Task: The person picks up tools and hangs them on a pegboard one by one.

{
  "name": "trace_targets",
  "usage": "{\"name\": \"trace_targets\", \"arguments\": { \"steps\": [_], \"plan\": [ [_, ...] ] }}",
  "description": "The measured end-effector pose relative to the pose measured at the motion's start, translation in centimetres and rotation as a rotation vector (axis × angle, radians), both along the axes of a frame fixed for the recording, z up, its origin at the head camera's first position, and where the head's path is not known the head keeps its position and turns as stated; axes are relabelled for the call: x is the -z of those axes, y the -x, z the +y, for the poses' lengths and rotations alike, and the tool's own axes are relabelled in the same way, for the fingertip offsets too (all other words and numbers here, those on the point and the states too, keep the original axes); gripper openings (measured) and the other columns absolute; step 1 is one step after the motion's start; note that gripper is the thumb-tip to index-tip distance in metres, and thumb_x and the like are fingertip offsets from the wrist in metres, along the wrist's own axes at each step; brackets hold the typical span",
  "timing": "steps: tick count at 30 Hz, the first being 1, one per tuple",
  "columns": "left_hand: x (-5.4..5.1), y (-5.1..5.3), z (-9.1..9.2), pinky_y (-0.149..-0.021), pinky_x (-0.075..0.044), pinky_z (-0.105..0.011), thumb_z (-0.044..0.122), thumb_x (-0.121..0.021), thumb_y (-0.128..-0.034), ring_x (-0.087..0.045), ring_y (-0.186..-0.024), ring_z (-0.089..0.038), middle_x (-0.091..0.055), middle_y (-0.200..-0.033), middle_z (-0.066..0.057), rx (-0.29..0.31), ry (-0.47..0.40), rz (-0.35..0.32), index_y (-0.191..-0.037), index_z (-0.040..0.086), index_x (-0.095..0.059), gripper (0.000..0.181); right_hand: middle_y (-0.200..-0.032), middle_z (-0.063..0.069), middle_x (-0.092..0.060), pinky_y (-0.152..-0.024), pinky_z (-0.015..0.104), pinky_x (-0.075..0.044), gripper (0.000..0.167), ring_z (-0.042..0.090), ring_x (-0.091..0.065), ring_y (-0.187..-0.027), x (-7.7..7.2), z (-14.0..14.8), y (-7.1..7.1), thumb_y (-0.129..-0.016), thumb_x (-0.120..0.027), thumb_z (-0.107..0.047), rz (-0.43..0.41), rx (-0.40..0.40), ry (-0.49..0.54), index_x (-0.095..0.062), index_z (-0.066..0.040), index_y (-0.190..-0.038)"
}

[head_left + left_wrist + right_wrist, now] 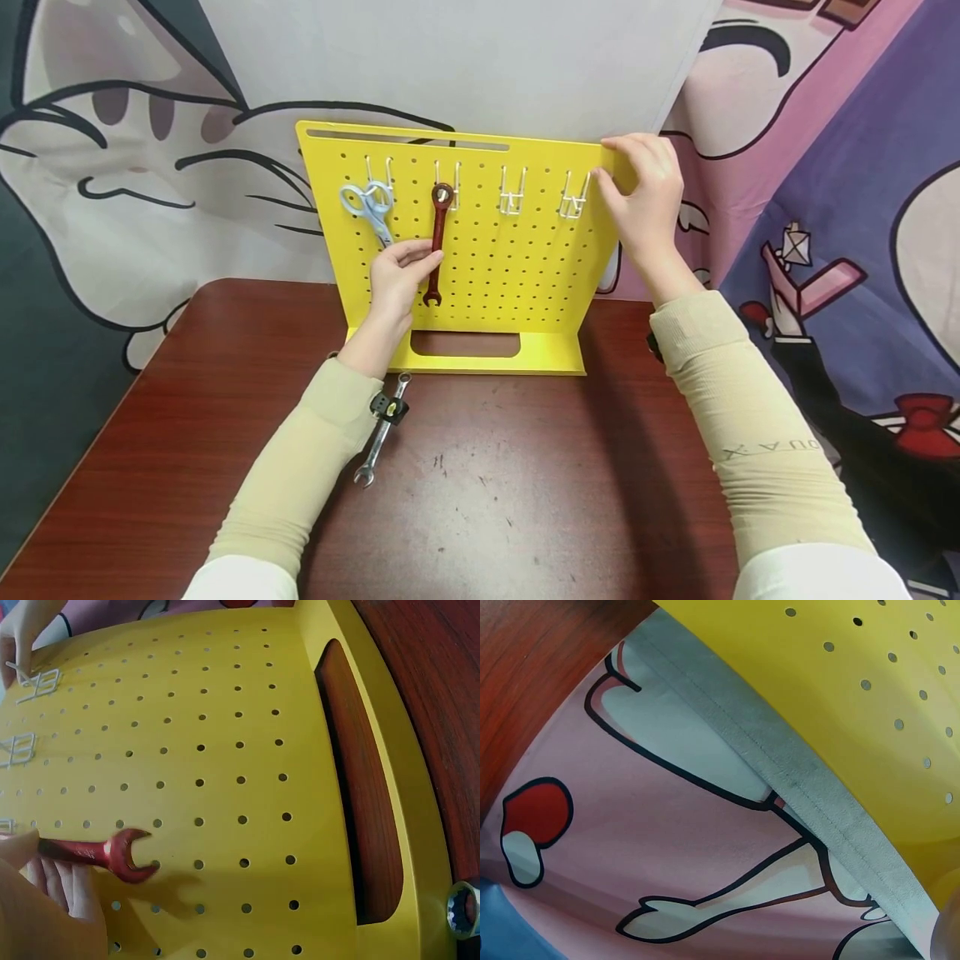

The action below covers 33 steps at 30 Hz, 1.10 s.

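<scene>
A red combination wrench (pixel 437 242) stands upright before the yellow pegboard (pixel 517 287), its ring end at the second white hook (pixel 454 187) from the left. My left hand (pixel 397 279) pinches its shaft between thumb and fingers. In the left wrist view the wrench's open end (pixel 127 855) points away from the hand, over the board's holes. My right hand (pixel 645 196) grips the board's upper right edge, beside the rightmost hook (pixel 573 200). Light blue scissors (pixel 369 207) hang at the leftmost hook. Whether the ring fully sits on its hook I cannot tell.
A silver combination wrench (pixel 382 433) lies on the dark red table (pixel 480 500), partly under the left wrist. Another white hook (pixel 512 196) is on the board. Behind stands a printed cloth backdrop (pixel 135 192).
</scene>
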<state>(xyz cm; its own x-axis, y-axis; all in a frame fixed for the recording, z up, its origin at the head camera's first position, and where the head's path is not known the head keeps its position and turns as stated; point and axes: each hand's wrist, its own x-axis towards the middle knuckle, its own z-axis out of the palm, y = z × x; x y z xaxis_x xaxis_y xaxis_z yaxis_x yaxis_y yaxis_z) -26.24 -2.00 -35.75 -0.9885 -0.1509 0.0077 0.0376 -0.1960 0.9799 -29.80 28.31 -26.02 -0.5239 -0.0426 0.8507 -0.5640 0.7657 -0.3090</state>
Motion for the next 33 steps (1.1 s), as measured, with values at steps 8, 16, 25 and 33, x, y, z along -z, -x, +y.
{"name": "trace_targets", "arguments": {
  "steps": [8, 16, 25, 33],
  "plan": [
    [0.5, 0.1, 0.1, -0.091, -0.057, -0.017, -0.002, -0.075, -0.0955, -0.069, -0.09, -0.003, -0.071, -0.091, 0.013, -0.011, -0.014, 0.037, -0.127, -0.008, -0.071, 0.032, -0.12, 0.021, -0.073, -0.107, 0.041, -0.047, 0.028, 0.039, -0.061, -0.116, 0.0, 0.1, 0.0, -0.098, -0.075, -0.015, 0.003, -0.001, -0.017, -0.076, 0.001, -0.121],
    [1.0, -0.1, -0.2, -0.092, -0.059, -0.018, -0.007, -0.072, -0.0954, -0.072, -0.092, -0.004, -0.074, -0.088, 0.015, 0.0, -0.036, 0.035, -0.127, -0.01, -0.069, 0.032, -0.12, 0.021, -0.073, -0.107, 0.04, -0.047, 0.028, 0.039, -0.061, -0.116, 0.0, 0.1, 0.1, -0.098, -0.075, -0.015, 0.001, 0.002, -0.016, -0.075, 0.0, -0.122],
    [1.9, -0.6, -0.8, -0.088, -0.061, -0.018, -0.011, -0.071, -0.0939, -0.072, -0.086, -0.001, -0.077, -0.09, 0.011, 0.006, -0.035, 0.034, -0.125, -0.014, -0.068, 0.032, -0.12, 0.022, -0.073, -0.107, 0.041, -0.047, 0.028, 0.04, -0.061, -0.116, 0.1, 0.1, 0.0, -0.097, -0.075, -0.013, 0.007, 0.0, -0.015, -0.075, 0.001, -0.121],
    [3.5, -1.9, -2.2, -0.085, -0.061, -0.016, -0.01, -0.071, -0.0953, -0.073, -0.085, 0.001, -0.077, -0.086, 0.014, 0.054, -0.023, -0.015, -0.128, -0.017, -0.065, 0.034, -0.12, 0.022, -0.073, -0.106, 0.04, -0.047, 0.028, 0.04, -0.061, -0.116, 0.1, 0.1, 0.1, -0.097, -0.075, -0.015, 0.01, -0.005, -0.015, -0.076, 0.001, -0.121]
  ]
}}
